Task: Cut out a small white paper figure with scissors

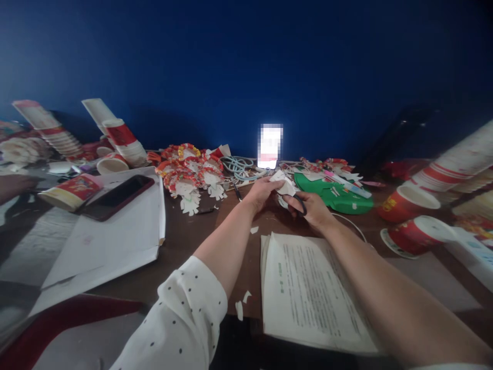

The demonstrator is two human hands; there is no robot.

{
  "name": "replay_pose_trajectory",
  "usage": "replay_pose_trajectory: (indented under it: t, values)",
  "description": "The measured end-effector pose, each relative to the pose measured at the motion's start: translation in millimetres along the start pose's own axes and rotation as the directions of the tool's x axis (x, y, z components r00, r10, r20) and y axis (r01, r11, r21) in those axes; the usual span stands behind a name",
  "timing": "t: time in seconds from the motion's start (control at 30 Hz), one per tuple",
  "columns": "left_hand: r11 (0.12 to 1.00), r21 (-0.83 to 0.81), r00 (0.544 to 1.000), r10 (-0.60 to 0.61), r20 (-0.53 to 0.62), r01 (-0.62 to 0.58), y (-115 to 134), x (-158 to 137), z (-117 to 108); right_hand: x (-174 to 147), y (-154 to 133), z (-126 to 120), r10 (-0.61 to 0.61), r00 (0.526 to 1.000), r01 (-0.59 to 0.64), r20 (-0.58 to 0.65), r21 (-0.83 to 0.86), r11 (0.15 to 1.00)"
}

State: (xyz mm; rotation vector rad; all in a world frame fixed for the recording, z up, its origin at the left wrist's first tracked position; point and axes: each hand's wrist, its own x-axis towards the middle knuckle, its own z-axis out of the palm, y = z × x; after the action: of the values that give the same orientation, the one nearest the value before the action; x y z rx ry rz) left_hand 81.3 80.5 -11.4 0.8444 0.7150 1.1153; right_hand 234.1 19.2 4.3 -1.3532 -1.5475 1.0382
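Note:
My left hand [261, 193] pinches a small piece of white paper [284, 181] above the middle of the table. From the right, my right hand [313, 208] is closed round the dark handles of a pair of scissors [300, 204], whose blades point at the paper and are mostly hidden by it. A green sheet [348, 198] with white scraps on it lies just beyond my right hand. Below my wrists rests an open booklet [308, 288] of printed text. Small white paper scraps [254, 230] lie on the brown table [215, 246].
Red-and-white paper cut-outs [192, 174] are piled at the back left. A lit screen [270, 146] stands against the blue wall. Stacked paper cups [121, 141] lean at left, with a phone [119, 198] on a white board [127, 241]. More cups [414, 203] stand at right.

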Motion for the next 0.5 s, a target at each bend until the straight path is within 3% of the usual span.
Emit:
replay_pose_trajectory:
  t: [0.17,0.5]
  values:
    - [0.998,0.069,0.999,0.012,0.039,-0.015,-1.7,2.7,-1.3,0.8,0.5,1.3,-0.010,1.000,0.010,-0.029,0.006,1.000]
    - [0.993,0.040,0.992,0.113,-0.064,-0.111,-6.8,7.1,-1.5,2.1,5.6,4.9,-0.011,0.999,0.013,-0.040,0.049,0.999]
